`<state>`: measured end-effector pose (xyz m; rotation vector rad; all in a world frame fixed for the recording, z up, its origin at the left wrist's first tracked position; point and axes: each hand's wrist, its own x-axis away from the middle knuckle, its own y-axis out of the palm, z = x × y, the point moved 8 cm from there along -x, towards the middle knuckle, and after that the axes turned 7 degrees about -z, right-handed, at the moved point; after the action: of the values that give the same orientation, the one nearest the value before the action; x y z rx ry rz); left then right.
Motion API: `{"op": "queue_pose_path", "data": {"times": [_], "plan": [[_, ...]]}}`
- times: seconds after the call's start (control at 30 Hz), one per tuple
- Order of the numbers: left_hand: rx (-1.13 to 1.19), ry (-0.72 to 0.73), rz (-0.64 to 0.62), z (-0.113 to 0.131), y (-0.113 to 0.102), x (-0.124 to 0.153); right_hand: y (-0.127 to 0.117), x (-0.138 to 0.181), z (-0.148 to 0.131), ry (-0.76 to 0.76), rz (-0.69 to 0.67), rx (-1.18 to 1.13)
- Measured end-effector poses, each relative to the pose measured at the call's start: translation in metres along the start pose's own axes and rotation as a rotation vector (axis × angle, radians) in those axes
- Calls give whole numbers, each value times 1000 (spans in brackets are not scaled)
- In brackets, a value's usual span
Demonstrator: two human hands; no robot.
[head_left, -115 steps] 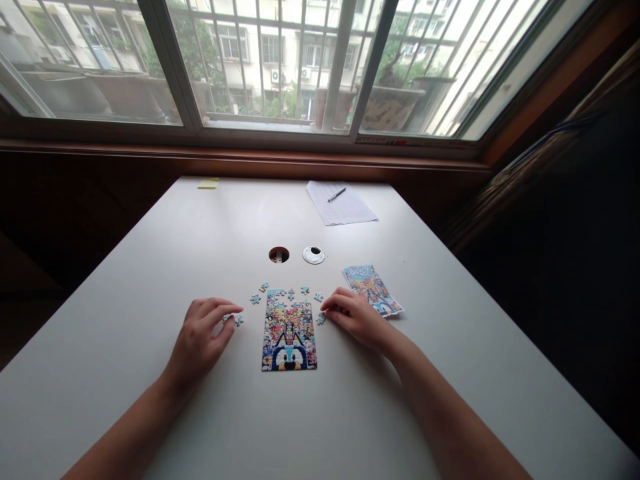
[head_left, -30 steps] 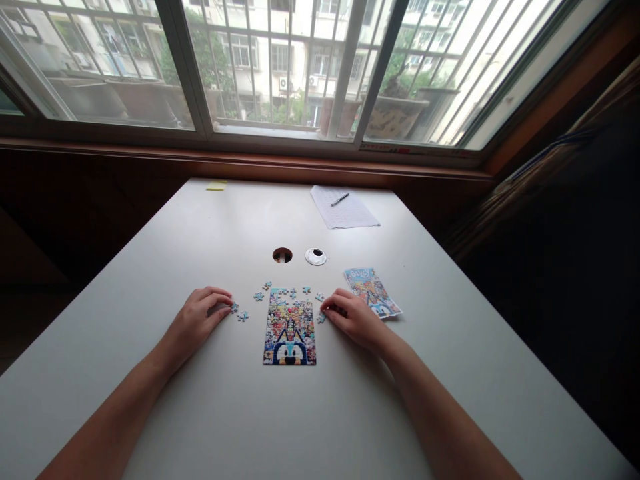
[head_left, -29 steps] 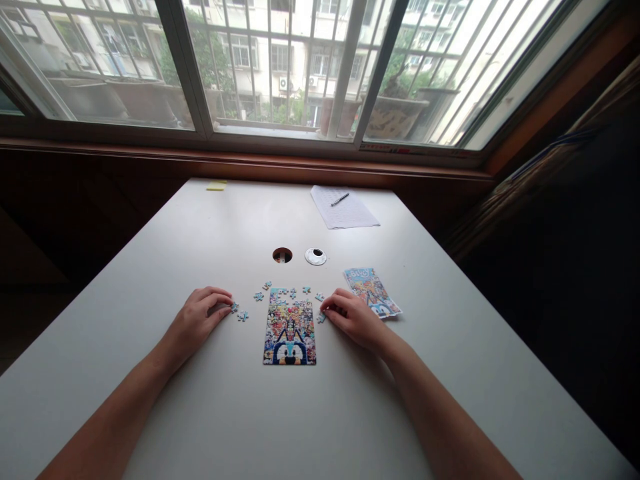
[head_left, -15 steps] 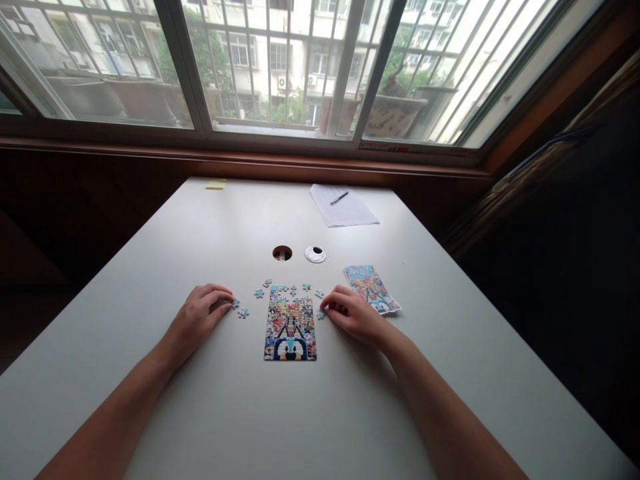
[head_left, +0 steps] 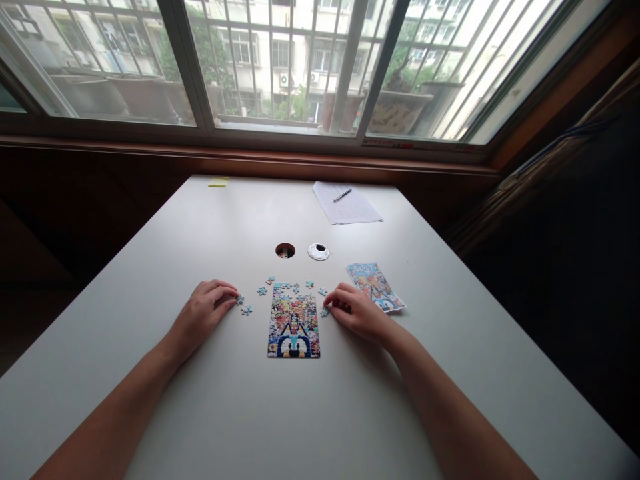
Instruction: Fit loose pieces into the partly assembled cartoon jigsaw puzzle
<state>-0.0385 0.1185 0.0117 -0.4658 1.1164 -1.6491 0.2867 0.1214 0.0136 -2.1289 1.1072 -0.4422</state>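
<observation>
Puzzle (head_left: 294,321): upright long axis, between hands. Right hand (head_left: 356,312) nearer, grip pinching loose piece (head_left: 325,311) at puzzle's edge. Left hand (head_left: 204,312) fingertips touching another piece (head_left: 239,299); pinch unclear.

Smooth matt white table (head_left: 200,220), glossy printed cardboard puzzle (head_left: 293,327), paper sheet (head_left: 350,208), polished wooden sill (head_left: 150,152)

2 hands (head_left: 203,315), 1 puzzle (head_left: 294,323), 1 pen (head_left: 343,195), 1 leaflet (head_left: 376,287)
</observation>
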Motion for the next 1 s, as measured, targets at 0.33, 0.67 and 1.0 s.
{"op": "queue_pose_path", "data": {"times": [0.33,0.67,1.0], "plan": [[-20,17,53,3,-2,1,-1,0,-3,-1,-1,-11],[-72,48,41,11,-2,1,0,1,-1,3,-11,-15],[-113,63,14,13,1,4,0,1,-4,13,-12,-4]]}}
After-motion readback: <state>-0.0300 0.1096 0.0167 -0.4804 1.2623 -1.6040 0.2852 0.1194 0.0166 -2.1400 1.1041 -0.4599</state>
